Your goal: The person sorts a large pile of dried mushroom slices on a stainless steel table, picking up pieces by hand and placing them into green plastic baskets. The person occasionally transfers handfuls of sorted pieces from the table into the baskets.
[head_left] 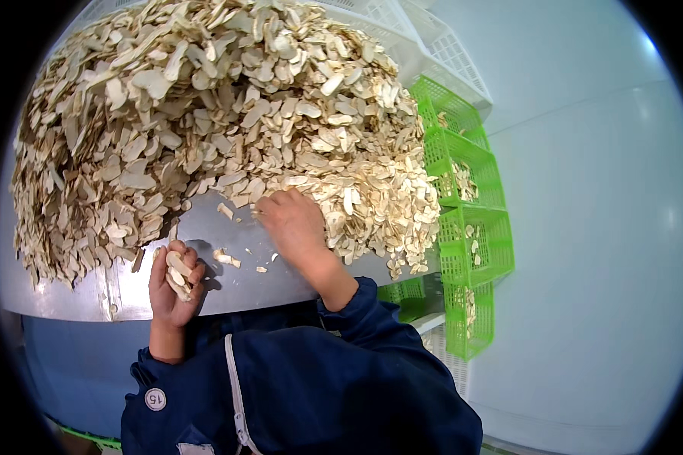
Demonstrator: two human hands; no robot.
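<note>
A large heap of thin, pale, brown-edged dried slices covers most of the metal table. My left hand, palm up near the table's front edge, is closed round several dried slices. At the near edge of the heap, my right hand lies back up with its fingers bent down and close together. Its fingertips are hidden, so what they grip cannot be made out. Smaller, lighter slices lie just right of it. Between my hands, a few loose pieces rest on the metal.
Green perforated baskets stand in a row along the table's right side, with a few slices inside. White plastic crates are beyond the heap at the far right. Another green basket sits below the table's right edge.
</note>
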